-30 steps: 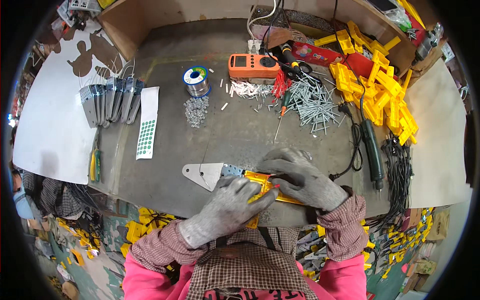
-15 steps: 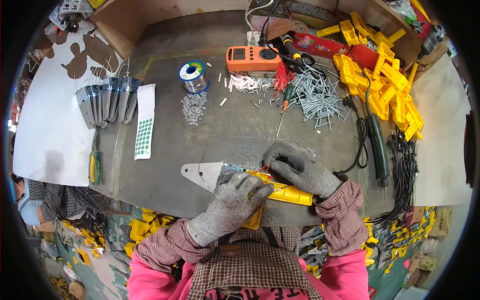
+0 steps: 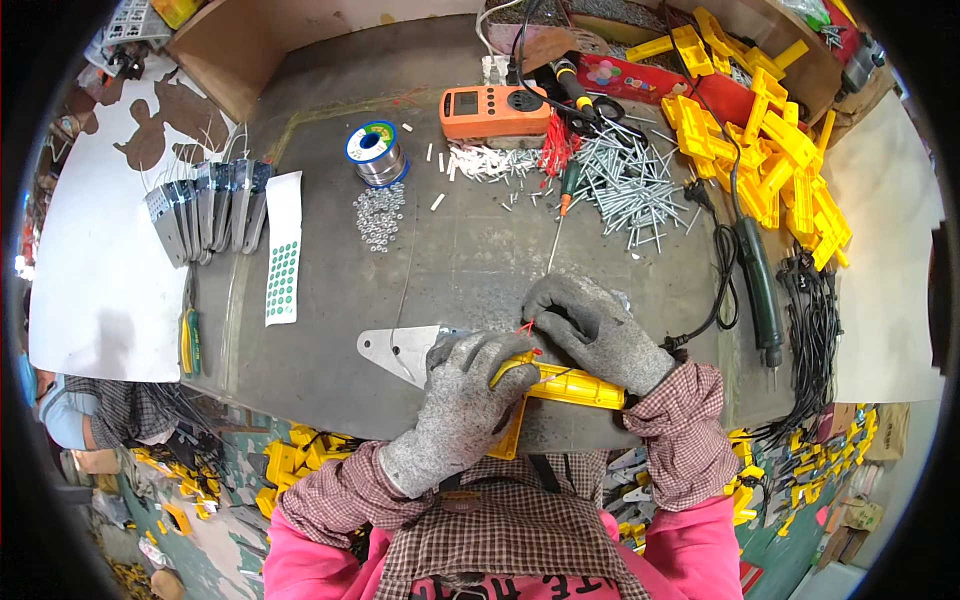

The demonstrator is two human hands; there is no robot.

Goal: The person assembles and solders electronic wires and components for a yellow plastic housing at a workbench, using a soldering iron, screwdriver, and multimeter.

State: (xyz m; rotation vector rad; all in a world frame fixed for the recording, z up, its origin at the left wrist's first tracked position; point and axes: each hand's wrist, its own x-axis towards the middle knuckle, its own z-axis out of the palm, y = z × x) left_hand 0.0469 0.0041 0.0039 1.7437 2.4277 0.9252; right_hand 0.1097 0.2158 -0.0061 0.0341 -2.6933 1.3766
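Observation:
A yellow plastic housing (image 3: 580, 387) lies near the table's front edge, its hollow ribbed side up. My left hand (image 3: 465, 385), in a grey knit glove, is wrapped round its left part, thumb toward the middle. A grey metal blade (image 3: 390, 349) with holes sticks out to the left from under that hand. Just above the housing my right hand (image 3: 590, 330), gloved too, pinches a thin red wire (image 3: 525, 328) between thumb and forefinger. The wire's lower end is hidden by the housing and my left fingers. Beyond the right hand lies a screwdriver (image 3: 567, 200), its tip toward me.
Long screws (image 3: 625, 180) are heaped beyond my hands, beside an orange meter (image 3: 495, 112). A solder spool (image 3: 376, 155) stands by small nuts (image 3: 379, 217). Yellow housings (image 3: 785, 150) pile up at right, near a dark corded power tool (image 3: 758, 290). Metal blades (image 3: 210, 210) lie at left.
My left hand has shifted its grip and tilted part of the yellow housing up under its fingers. My right hand stays almost in place, still at the red wire.

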